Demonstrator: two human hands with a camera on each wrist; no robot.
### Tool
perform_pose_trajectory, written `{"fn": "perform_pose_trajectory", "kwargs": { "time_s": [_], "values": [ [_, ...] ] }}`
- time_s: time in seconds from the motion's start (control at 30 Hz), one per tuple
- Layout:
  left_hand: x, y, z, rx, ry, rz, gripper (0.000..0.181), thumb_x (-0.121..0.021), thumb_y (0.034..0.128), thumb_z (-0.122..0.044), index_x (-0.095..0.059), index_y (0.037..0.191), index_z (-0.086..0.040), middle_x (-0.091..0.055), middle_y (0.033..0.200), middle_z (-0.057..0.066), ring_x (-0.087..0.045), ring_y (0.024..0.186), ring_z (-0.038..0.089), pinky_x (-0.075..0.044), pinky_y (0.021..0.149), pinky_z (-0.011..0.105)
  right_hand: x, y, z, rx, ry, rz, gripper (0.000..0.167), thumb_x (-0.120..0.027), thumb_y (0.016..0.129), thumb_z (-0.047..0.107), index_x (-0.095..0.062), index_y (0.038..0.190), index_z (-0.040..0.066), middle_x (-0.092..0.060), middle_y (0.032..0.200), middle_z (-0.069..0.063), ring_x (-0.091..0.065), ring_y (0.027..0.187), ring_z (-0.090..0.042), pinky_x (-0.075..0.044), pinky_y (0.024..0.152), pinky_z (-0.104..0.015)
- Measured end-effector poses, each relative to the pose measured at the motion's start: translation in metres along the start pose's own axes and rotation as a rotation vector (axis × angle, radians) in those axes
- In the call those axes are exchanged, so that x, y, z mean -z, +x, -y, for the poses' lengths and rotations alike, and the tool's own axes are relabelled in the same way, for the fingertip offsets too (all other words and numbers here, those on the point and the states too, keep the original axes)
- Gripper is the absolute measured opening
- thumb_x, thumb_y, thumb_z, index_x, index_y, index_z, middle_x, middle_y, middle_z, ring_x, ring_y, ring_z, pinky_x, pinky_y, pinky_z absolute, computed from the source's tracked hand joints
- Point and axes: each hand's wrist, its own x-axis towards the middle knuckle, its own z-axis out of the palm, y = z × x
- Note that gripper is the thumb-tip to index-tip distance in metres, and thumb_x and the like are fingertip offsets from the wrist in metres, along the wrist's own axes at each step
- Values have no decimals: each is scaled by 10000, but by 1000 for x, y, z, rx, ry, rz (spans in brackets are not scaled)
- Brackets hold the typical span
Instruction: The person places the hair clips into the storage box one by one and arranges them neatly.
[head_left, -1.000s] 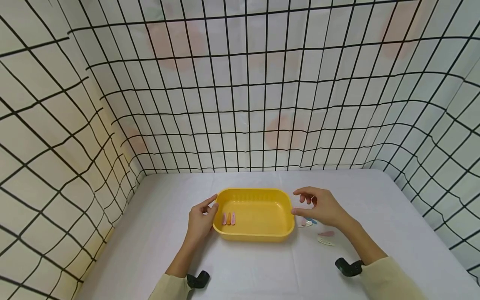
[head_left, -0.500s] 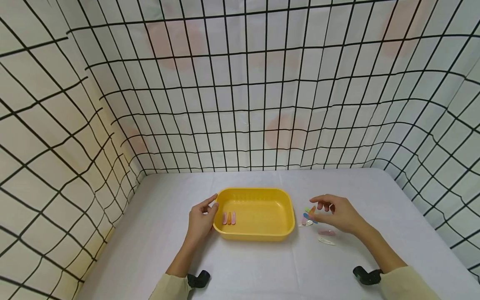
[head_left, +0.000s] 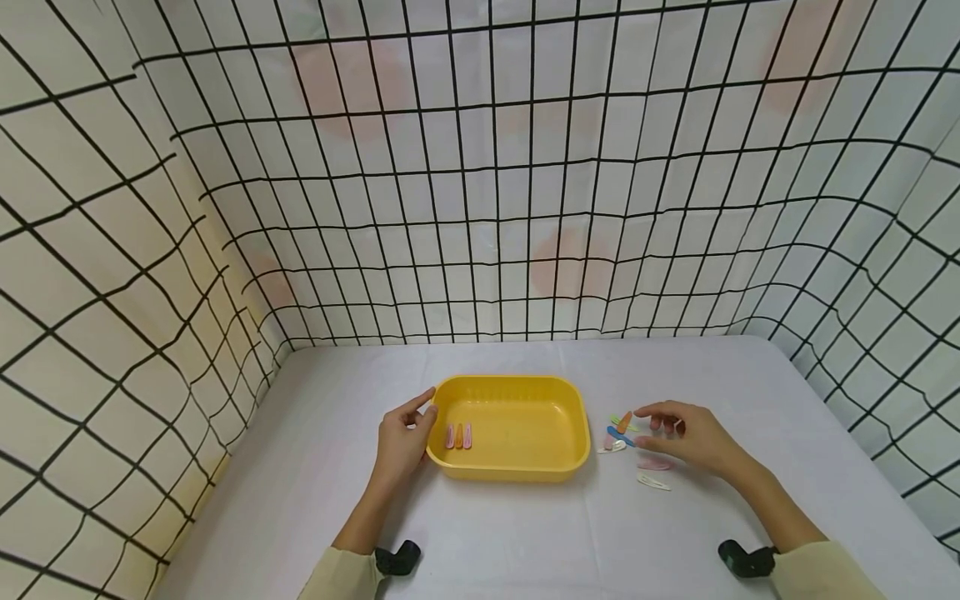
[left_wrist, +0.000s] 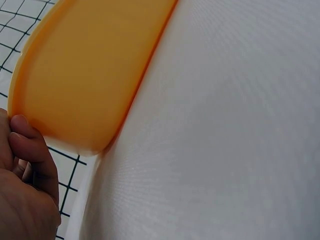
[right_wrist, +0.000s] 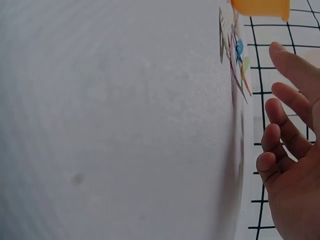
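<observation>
Head view: left hand (head_left: 402,437) grips yellow rectangular plastic tray (head_left: 525,433), long axis running toward loosely spread right hand (head_left: 693,434).

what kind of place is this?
Probably a tabletop recording booth, not an ordinary room: pale walls with a black grid enclose three sides of a white-covered table, and small black devices sit at both sleeve cuffs.

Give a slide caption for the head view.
Left hand holds a yellow tray with three hair clips; right hand beside loose hair clips.
</observation>
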Motion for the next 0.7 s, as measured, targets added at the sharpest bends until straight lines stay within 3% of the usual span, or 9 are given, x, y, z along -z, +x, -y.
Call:
{"fn": "perform_pose_trajectory", "kwargs": {
  "time_s": [0.37,0.7],
  "values": [
    [1,0,-1,-8,-11,-1,370,-676,987,-252,-699,1355,-235,-560,711,56,-439,373,144,-436,375,220,-8,2,-13,70,5,21,286,-801,900,279,-750,1164,182,-602,888,54,-505,794,-82,-441,644,-208],
    [0,1,1,-3,-20,-2,366,-680,985,-237,-702,1350,-243,-554,715,54,-446,365,131,-431,373,217,-16,8,-10,88,-2,33,328,-816,885,299,-747,1181,176,-619,900,73,-517,822,-102,-456,684,-200]
  ]
}}
